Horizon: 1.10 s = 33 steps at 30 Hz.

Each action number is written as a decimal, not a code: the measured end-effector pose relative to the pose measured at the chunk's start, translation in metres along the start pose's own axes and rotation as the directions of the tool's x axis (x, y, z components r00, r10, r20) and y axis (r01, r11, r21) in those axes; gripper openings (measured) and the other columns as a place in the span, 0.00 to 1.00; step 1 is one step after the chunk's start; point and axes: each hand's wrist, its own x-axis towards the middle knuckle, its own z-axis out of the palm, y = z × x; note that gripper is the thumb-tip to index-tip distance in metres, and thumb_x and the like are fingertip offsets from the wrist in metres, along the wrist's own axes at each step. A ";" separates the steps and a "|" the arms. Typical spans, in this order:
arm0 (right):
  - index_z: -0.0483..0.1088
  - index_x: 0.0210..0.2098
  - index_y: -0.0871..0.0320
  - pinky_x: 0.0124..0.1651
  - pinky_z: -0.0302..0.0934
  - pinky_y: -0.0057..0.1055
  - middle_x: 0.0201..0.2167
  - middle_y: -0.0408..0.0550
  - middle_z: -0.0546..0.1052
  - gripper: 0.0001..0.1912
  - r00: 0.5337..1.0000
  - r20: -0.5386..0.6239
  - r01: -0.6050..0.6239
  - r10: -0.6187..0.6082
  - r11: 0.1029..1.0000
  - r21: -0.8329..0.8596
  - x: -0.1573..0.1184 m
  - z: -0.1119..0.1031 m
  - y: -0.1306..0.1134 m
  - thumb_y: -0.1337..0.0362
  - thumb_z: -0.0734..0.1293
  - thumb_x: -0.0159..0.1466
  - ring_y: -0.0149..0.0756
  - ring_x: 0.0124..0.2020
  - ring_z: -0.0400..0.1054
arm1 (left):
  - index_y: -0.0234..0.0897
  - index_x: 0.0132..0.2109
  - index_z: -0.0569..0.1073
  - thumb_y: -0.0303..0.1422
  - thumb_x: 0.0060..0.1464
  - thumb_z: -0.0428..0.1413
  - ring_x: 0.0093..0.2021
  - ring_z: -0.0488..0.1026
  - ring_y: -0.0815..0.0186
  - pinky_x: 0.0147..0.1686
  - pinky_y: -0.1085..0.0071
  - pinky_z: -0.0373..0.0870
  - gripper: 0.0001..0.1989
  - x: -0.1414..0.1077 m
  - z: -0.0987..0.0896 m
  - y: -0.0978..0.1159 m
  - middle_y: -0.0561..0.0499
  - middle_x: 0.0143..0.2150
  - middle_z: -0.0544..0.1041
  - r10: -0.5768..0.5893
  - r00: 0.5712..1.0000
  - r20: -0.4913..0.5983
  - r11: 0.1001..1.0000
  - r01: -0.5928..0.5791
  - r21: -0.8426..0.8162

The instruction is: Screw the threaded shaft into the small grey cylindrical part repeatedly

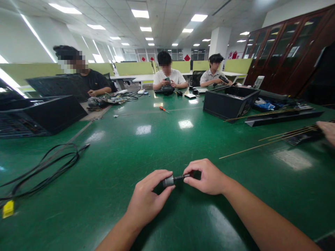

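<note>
Grey and black, a tool [169, 181] sits in both hands, nearer than the orange screwdriver [162, 108]. The left hand [148, 195] has its grip clamped on the tool's grey barrel, the right hand [207, 177] its grip pinched on the ribbed end of the dark shaft. Left of the screwdriver and nearer, black cables [77, 155] loop over the green tabletop [117, 153]; thin rods [248, 149] lie to the screwdriver's right. Farther back, left of the screwdriver, a black case [59, 116] shows small coloured parts at its near face. Right of the screwdriver, an open-topped black box [222, 106] has contents too indistinct to name. Beyond the screwdriver, a person [176, 76] holds a phone [166, 80].
</note>
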 end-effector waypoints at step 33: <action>0.76 0.34 0.58 0.40 0.64 0.28 0.29 0.44 0.79 0.02 1.000 -0.027 -0.015 0.015 1.000 -0.011 -0.001 -0.006 0.002 0.67 0.70 0.60 0.33 0.32 0.74 | 0.42 0.51 0.76 0.28 0.56 0.62 0.45 0.79 0.65 0.48 0.71 0.75 0.15 0.001 -0.001 -0.001 0.51 0.45 0.80 0.008 1.000 0.000 1.000 -0.008 -0.007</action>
